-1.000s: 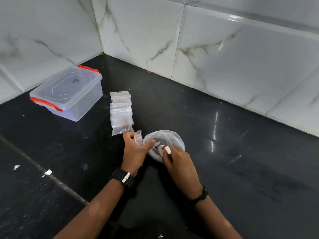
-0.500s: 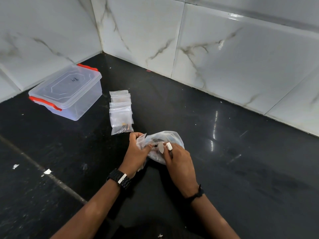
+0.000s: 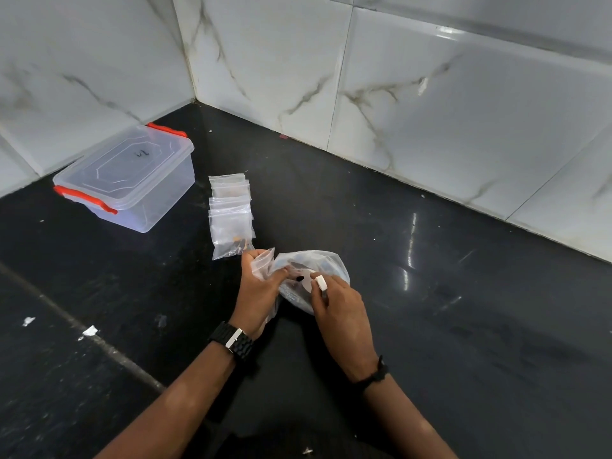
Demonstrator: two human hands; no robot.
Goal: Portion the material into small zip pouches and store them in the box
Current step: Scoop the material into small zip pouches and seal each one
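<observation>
1. I'm seeing both forearms reaching in from the near edge, a watch (image 3: 235, 342) on the left wrist and a dark band (image 3: 376, 376) on the right; they are meeting over the black bench (image 3: 463, 326) so the work is staying centred under the camera.
2. My left hand (image 3: 256, 286) is gripping a small zip pouch (image 3: 263, 261), fingers curled round it and the thumb pinching its mouth, probably to be holding it open right beside the supply.
3. My right hand (image 3: 337, 303) is pinching the mouth of the big clear bag (image 3: 318, 270), fingers pressed together round a white piece (image 3: 320, 282). It's likely a scoop or a bit of the material, can't tell which. The material itself is showing as dark bits inside the bag, too blurred to name.
4. Bag and pouch are touching, mouths facing each other, which I'm judging keeps the transfer short and spill low.
5. Just beyond the left hand, the filled pouches (image 3: 231, 220) are lying in an overlapping row on the bench, probably being staged for one batch move.
6. Further left, near the tiled wall (image 3: 430, 111), the box (image 3: 129, 180) is sitting with its lid on and red clips (image 3: 84, 198) down. So storing is not being started yet; portioning looks partway done.
</observation>
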